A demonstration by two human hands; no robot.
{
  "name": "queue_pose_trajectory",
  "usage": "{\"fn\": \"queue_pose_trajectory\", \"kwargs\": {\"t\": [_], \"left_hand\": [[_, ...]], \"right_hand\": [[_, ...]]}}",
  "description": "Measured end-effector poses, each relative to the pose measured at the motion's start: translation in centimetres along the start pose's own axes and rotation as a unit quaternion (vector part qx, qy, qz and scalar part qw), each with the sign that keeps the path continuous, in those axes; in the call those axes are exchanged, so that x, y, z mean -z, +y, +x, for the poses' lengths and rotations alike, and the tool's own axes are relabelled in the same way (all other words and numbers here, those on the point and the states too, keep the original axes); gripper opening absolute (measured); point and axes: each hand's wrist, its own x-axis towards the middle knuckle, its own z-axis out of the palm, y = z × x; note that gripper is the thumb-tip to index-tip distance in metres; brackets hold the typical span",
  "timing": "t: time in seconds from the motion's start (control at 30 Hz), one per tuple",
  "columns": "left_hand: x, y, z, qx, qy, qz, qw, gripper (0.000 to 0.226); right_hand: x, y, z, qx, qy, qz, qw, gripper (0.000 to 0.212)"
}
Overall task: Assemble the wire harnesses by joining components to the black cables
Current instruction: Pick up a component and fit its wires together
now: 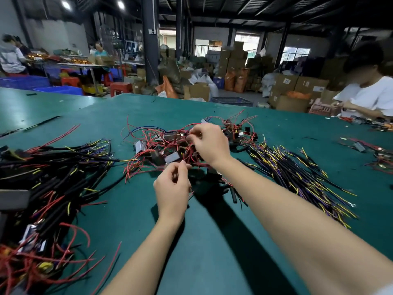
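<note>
A tangled pile of small box-shaped components with red and blue wires (170,145) lies in the middle of the green table (212,231). My right hand (209,143) reaches into the top of that pile and pinches red wires with curled fingers. My left hand (173,188) hovers at the pile's near edge, thumb and fingers pinched together on a thin red wire. Black cables with yellow and purple leads (297,171) fan out to the right of the pile. A larger heap of black cables (53,167) covers the left side.
A heap of red-wired assemblies (32,262) sits at the near left. A short black sleeve piece (233,194) lies just right of my left hand. Another person (365,96) works at the far right edge, with more parts (372,150) near them. Boxes and stools stand behind the table.
</note>
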Motion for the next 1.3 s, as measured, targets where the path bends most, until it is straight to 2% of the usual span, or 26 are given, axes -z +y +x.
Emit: {"fn": "queue_pose_trajectory", "kwargs": {"t": [0.07,0.17,0.23,0.3,0.4,0.5,0.6,0.67,0.73,0.83,0.93,1.0,1.03,1.1,1.2,1.3], "left_hand": [[0.0,-0.1,0.1,0.001,0.005,-0.004,1.000,0.022],[0.0,0.1,0.3,0.007,0.012,-0.011,1.000,0.011],[-0.1,0.1,0.3,0.028,0.008,-0.007,1.000,0.008],[0.0,0.1,0.3,0.051,0.001,0.004,0.999,0.018],[0.2,0.3,0.2,0.065,-0.017,0.024,0.997,0.024],[0.2,0.2,0.2,0.060,-0.033,0.038,0.997,0.037],[0.3,0.2,0.3,0.069,-0.042,0.056,0.995,0.052],[0.3,0.1,0.3,0.077,-0.048,0.053,0.994,0.056],[0.3,0.0,0.4,0.068,-0.054,0.058,0.995,0.055],[0.3,0.3,0.5,0.023,-0.004,0.037,0.999,0.036],[0.5,1.4,0.5,-0.057,0.093,-0.022,0.994,0.023],[0.8,2.9,0.5,-0.132,0.120,-0.019,0.984,0.020],[0.8,3.7,0.4,-0.171,0.110,-0.007,0.979,0.019],[0.4,5.2,0.0,-0.208,0.033,0.001,0.978,0.021],[-0.5,7.0,-1.0,-0.121,-0.121,-0.029,0.985,0.022],[-0.7,7.2,-1.4,-0.045,-0.146,-0.057,0.987,0.017]], "right_hand": [[0.8,0.3,0.2,-0.062,0.053,0.068,0.994,0.011],[2.1,1.1,0.8,-0.085,0.034,0.110,0.990,0.011],[2.9,1.6,0.8,-0.062,-0.009,0.069,0.996,0.022],[3.5,2.0,0.5,-0.019,-0.038,-0.017,0.999,0.029],[4.1,2.3,0.2,0.020,-0.016,-0.057,0.998,0.025],[4.5,1.6,0.8,-0.023,0.080,0.093,0.992,0.016],[5.3,0.3,1.6,-0.099,0.186,0.253,0.944,0.011],[6.2,-0.3,2.1,-0.123,0.218,0.312,0.916,0.011],[7.4,-0.6,2.2,-0.106,0.187,0.302,0.929,0.012],[9.1,-0.9,1.4,-0.055,0.073,0.224,0.970,0.012],[10.2,-1.2,-0.3,-0.054,0.048,0.267,0.961,0.012],[10.8,-1.2,-2.0,-0.082,0.000,0.309,0.948,0.012],[10.9,-1.2,-2.8,-0.093,-0.032,0.322,0.942,0.012],[11.1,-1.1,-4.7,-0.104,-0.094,0.349,0.927,0.011],[10.8,-0.8,-7.5,-0.129,-0.142,0.419,0.887,0.010],[10.5,-0.2,-9.6,-0.184,-0.146,0.464,0.854,0.008]]}}
